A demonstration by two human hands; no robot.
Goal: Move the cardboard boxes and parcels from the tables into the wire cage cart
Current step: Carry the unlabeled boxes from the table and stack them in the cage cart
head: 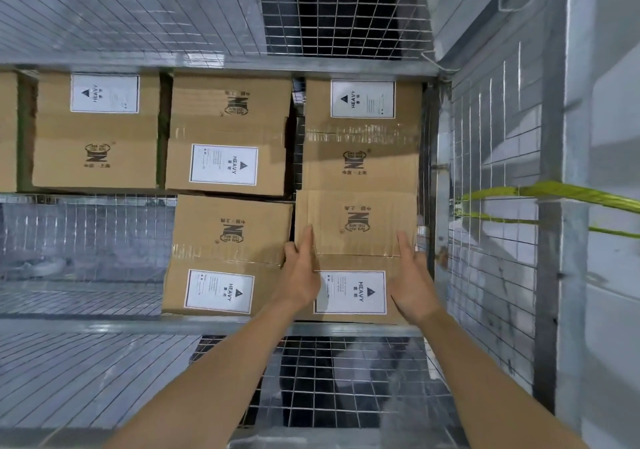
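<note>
I am placing the box in the near right corner of the cart. My left hand and right hand lie flat on it, fingers straight and together. Next, I think: let go and fetch another.

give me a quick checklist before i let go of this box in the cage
1. Both hands on the box: left hand and right hand at opposite sides of the near right box: ok
2. Box lined up with the neighbouring box: ok
3. Right hand's fingers free of the cage wall: cannot tell, narrow gap
4. Box fully seated on what lies beneath: cannot tell
5. Room for the next box: near-left gap: ok
</note>
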